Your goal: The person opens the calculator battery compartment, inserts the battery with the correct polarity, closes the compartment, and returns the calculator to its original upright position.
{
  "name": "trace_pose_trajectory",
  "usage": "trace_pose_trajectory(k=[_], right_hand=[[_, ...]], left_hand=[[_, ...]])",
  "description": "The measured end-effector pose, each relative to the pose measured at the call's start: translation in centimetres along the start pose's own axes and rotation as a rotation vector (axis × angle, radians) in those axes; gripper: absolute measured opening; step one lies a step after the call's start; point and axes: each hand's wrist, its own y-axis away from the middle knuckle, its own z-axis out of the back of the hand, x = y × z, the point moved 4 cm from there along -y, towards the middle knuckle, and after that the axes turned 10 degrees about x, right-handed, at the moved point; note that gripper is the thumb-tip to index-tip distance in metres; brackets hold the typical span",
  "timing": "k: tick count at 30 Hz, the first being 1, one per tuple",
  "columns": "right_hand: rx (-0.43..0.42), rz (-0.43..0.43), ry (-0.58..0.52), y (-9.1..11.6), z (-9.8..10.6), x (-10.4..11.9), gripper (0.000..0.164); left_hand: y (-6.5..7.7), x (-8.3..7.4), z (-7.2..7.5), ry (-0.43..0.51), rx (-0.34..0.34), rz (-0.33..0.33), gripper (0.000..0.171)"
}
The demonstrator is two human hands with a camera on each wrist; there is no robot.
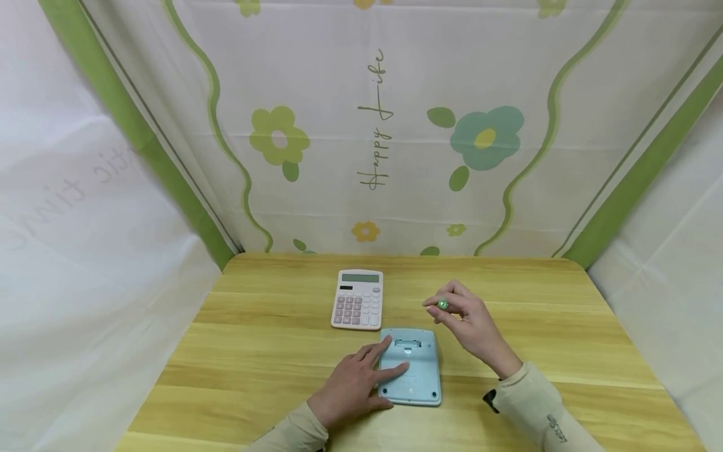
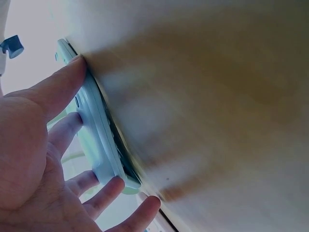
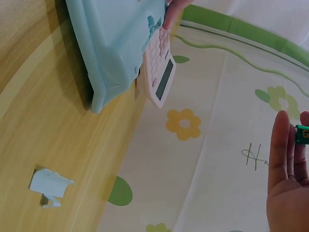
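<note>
A light blue calculator (image 1: 415,376) lies face down, its battery slot (image 1: 408,343) uncovered near the far end. My left hand (image 1: 353,383) steadies it: spread fingers rest on its back and left side, and the thumb is at the near edge. In the left wrist view the hand (image 2: 53,159) reaches along the calculator's side (image 2: 99,130). Above and right of the calculator, my right hand (image 1: 465,320) pinches a small green battery (image 1: 443,304) with its end facing up. The right wrist view shows the battery (image 3: 302,135) at the fingertips.
A pink calculator (image 1: 357,301) lies face up just beyond the blue one, to its left. A small light blue battery cover (image 3: 50,183) rests on the wooden table (image 1: 254,351). Behind the table hangs a flowered curtain (image 1: 373,125).
</note>
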Motion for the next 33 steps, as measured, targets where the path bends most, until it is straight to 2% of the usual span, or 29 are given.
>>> trace_pose_trajectory(k=[6,11,15,20,26,33], right_hand=[[-0.001,0.001,0.115,-0.1,-0.2,-0.6,0.033],[-0.017,-0.037,0.177,-0.1,-0.4,-0.9,0.041],[-0.011,-0.092,0.12,0.0,-0.5,-1.1,0.042],[0.007,-0.131,0.049,-0.1,-0.7,-1.3,0.029],[0.07,-0.145,0.055,-0.2,-1.4,-1.7,0.023],[0.203,-0.25,0.11,0.0,-3.2,-3.1,0.025]], left_hand=[[-0.1,0.0,-0.1,-0.002,-0.005,0.004,0.072],[0.0,0.0,0.0,-0.007,-0.003,0.008,0.072],[0.1,-0.1,0.1,-0.001,0.007,-0.001,0.072],[0.1,-0.1,0.3,0.007,0.004,0.001,0.071],[0.1,-0.2,0.3,0.018,-0.003,0.006,0.071],[0.0,-0.1,0.1,0.024,0.007,0.008,0.071]])
